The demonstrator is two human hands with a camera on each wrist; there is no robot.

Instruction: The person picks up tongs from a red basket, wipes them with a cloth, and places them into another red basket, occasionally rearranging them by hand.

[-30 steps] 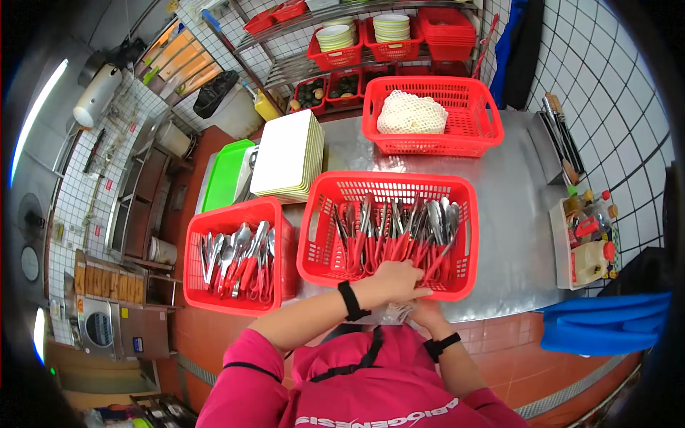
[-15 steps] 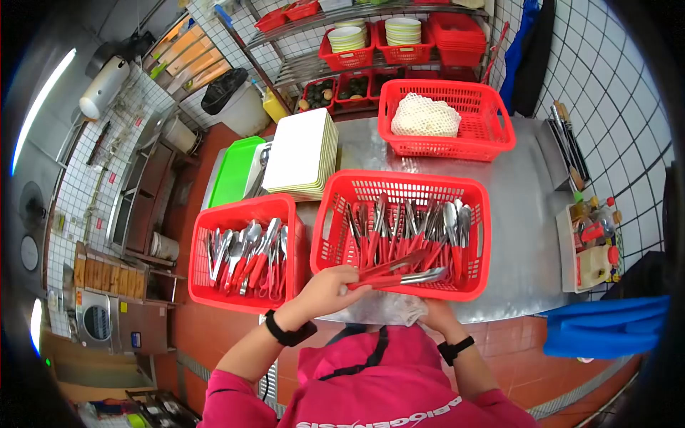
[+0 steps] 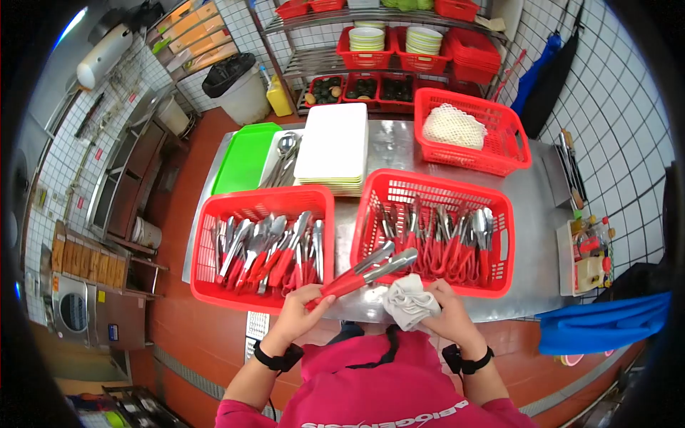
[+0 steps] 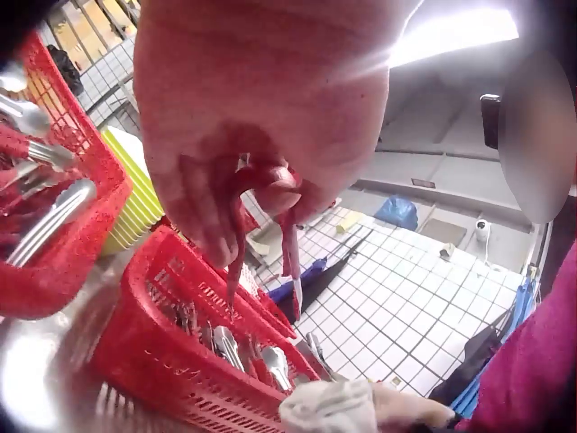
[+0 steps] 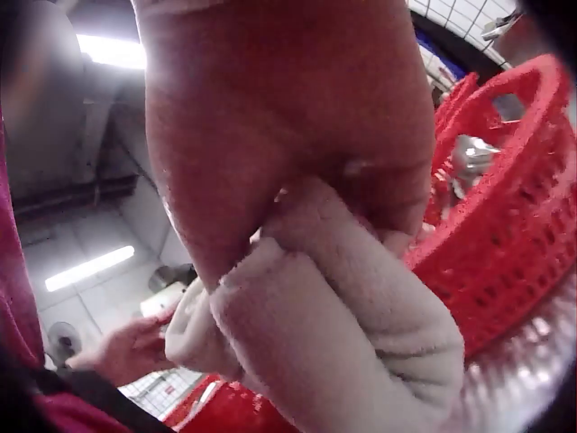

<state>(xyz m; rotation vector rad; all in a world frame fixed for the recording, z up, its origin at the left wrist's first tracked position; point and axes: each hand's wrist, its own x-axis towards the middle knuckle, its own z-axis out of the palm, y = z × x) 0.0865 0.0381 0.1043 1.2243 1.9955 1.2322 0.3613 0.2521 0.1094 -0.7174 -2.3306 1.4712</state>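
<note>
My left hand point(image 3: 300, 312) grips a pair of red-handled tongs point(image 3: 347, 282) near the handle end. Their metal tips point up and right, over the near left corner of the right red basket point(image 3: 508, 250). In the left wrist view, fingers curl round the tongs point(image 4: 236, 239). A crumpled white cloth point(image 3: 412, 302) is held by my right hand point(image 3: 454, 314), just right of the tongs. The right wrist view shows this cloth point(image 5: 297, 343) bunched below the fingers. Many red-handled tongs fill the right basket. More lie in the left red basket point(image 3: 207, 285), heads upward.
Behind the baskets stand a stack of white trays point(image 3: 332, 143), a green tray point(image 3: 246, 160) and several ladles point(image 3: 287, 146). A third red basket point(image 3: 499, 160) holds a white netted bundle point(image 3: 454, 127). Bottles in a white bin point(image 3: 569, 260) stand at the table's right edge.
My left hand has lifted the tongs from the right basket and brought them left, beside the left basket. The cloth in my right hand has come up into plain view.
</note>
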